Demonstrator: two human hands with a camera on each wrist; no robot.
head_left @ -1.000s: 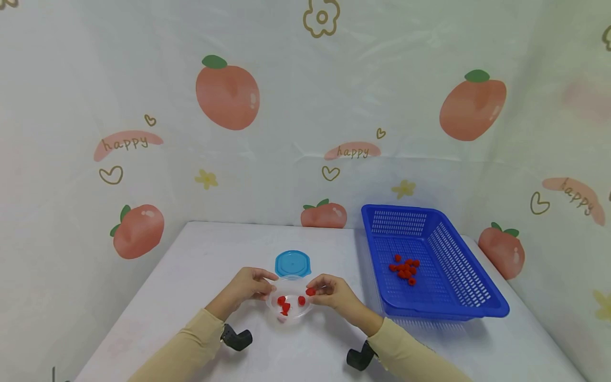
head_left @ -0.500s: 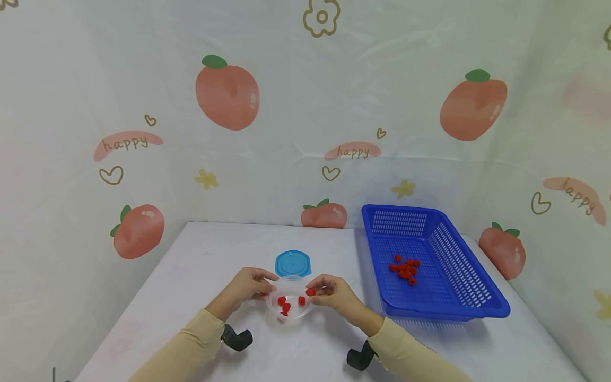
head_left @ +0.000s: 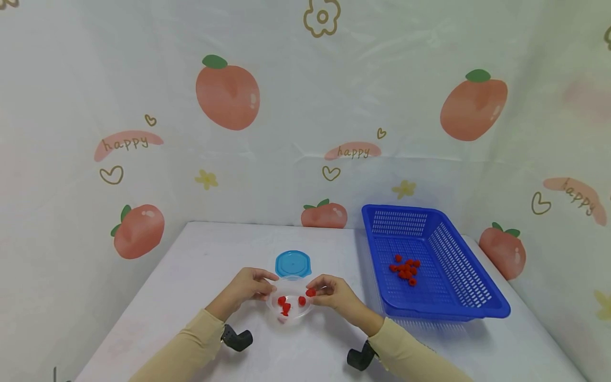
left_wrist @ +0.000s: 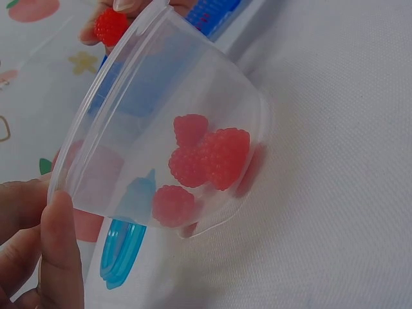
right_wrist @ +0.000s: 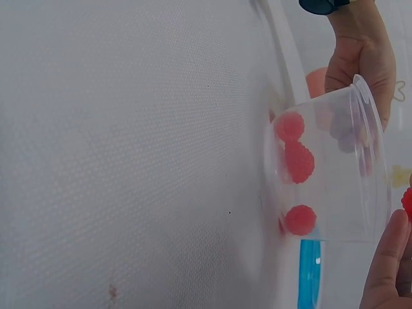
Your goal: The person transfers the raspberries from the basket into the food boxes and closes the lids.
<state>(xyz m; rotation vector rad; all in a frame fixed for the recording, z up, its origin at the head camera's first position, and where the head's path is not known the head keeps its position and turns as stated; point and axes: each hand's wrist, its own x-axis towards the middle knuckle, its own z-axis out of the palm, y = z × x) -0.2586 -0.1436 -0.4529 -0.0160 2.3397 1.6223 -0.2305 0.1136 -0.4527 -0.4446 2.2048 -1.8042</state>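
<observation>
A clear plastic tub (left_wrist: pixel 225 84) stands on the table with several red raspberries (left_wrist: pixel 222 158) at its bottom. My left hand (head_left: pixel 249 284) pinches the tub's rim at its left side, as the left wrist view also shows. At the opposite side, my right hand (head_left: pixel 336 294) holds one more raspberry (head_left: pixel 311 292) between its fingertips, right by the rim. Close behind the tub lies a blue lid (head_left: pixel 293 263), flat on the table. Part of the tub's right rim is hidden by the right fingers in the head view.
To the right stands a large blue perforated basket (head_left: pixel 446 276) with a cluster of raspberries (head_left: pixel 404 268) on its floor. The white table (head_left: pixel 229 244) ends at a curtain (head_left: pixel 286 106) printed with fruit, behind and on the sides.
</observation>
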